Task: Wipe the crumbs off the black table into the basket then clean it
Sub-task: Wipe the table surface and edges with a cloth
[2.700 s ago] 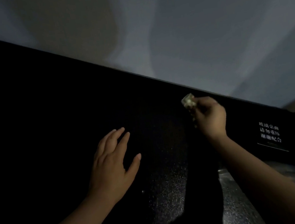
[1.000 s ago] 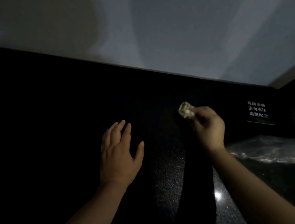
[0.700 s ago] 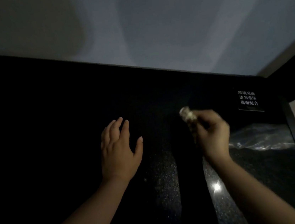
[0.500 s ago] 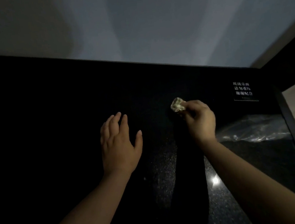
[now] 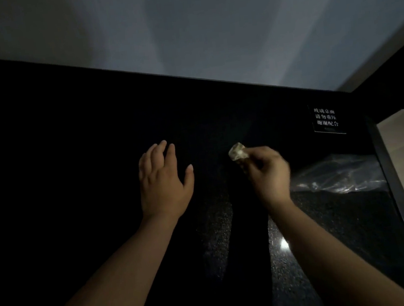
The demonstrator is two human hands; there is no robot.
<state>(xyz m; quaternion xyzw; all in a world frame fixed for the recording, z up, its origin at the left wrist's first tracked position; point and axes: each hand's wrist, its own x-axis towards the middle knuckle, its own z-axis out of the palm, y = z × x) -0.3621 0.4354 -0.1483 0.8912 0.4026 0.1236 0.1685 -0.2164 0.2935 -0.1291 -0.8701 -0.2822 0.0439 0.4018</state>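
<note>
Black surface (image 5: 70, 169): far edge meets the wall, open room lies left.
Left hand (image 5: 164, 183) lies flat with fingers spread. Right hand (image 5: 268, 172) pinches a pale crumpled wad (image 5: 238, 151) mid-surface, near clear plastic (image 5: 336, 174). Both hands are placed as half a second earlier.

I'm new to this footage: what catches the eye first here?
The right hand pinches a small pale crumpled wad over the glossy black speckled table, right of centre. The left hand spreads open beside it, at centre. A black sign with white lettering sits far right.
</note>
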